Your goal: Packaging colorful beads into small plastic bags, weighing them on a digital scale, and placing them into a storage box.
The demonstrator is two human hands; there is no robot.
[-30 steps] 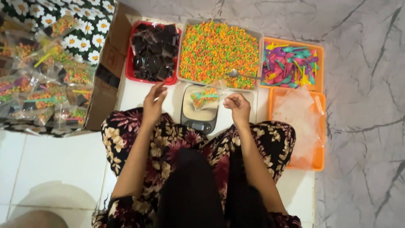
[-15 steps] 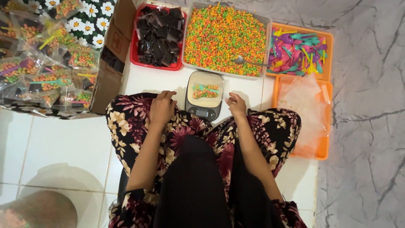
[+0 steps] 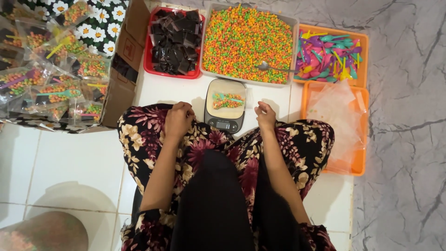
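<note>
A small kitchen scale (image 3: 226, 122) stands on the white floor in front of my knees, with a clear packet of coloured candy and a green spoon (image 3: 227, 100) lying on its platform. My left hand (image 3: 179, 119) rests loosely curled on my left knee, left of the scale, holding nothing. My right hand (image 3: 265, 115) hovers at the scale's right side, fingers curled, with nothing visible in it. Behind the scale sits a grey tray of orange and green candy (image 3: 248, 78) with a metal spoon (image 3: 274, 68) lying in it.
A red tray of dark packets (image 3: 149, 69) sits at the back left. An orange tray of coloured plastic spoons (image 3: 364, 42) and an orange tray of clear bags (image 3: 357, 163) lie on the right. A cardboard box (image 3: 121, 88) of filled packets stands at the left.
Both hands have drawn back from the packet on the scale to my knees. The packet stays on the scale platform. The view has shifted down.
</note>
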